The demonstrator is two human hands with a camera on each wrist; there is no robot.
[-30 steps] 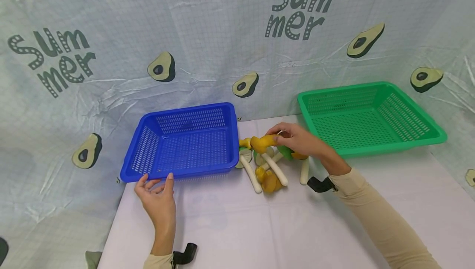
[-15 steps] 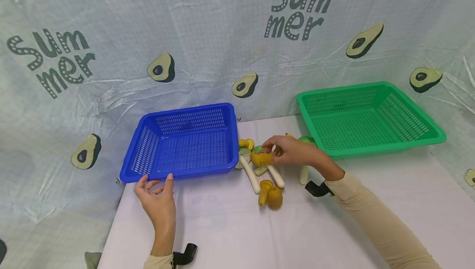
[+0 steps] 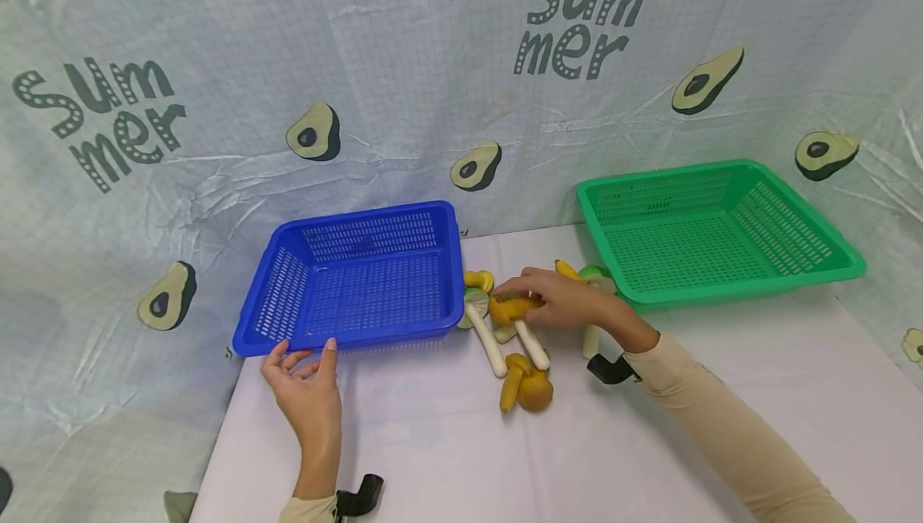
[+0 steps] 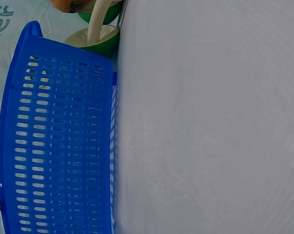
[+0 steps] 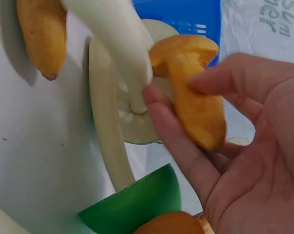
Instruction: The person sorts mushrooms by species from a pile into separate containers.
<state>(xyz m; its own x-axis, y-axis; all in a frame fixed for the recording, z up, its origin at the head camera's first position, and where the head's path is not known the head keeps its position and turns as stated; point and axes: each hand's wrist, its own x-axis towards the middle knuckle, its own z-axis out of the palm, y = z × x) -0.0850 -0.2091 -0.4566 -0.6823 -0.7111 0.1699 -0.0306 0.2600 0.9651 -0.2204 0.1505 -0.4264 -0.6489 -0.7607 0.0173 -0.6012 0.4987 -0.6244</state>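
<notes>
My right hand (image 3: 566, 296) pinches an orange toy mushroom (image 5: 200, 114) by its stem, thumb on one side and fingers on the other. In the right wrist view its cap points away from the palm. A toy mushroom's white stem (image 5: 120, 48) lies right at the fingertips. Beneath and around the hand are more toy mushrooms, some with long white stems (image 3: 486, 339) and green-edged caps. Two orange mushrooms (image 3: 535, 391) lie together nearer the front. My left hand (image 3: 310, 395) holds the front rim of the blue basket (image 4: 64, 146), thumb and fingertips at the edge.
The green basket (image 3: 750, 287) stands at the back right, nothing inside it. No objects show inside the blue basket. Between the baskets lie a green-capped mushroom (image 3: 594, 272) and a yellow piece (image 3: 567, 269). A printed cloth (image 3: 404, 66) rises behind the white-covered table (image 3: 433, 459).
My right hand has moved left and toward the front with the orange mushroom, lowering it over the pile. The two front orange mushrooms have shifted nearer. My left hand has stayed at the rim.
</notes>
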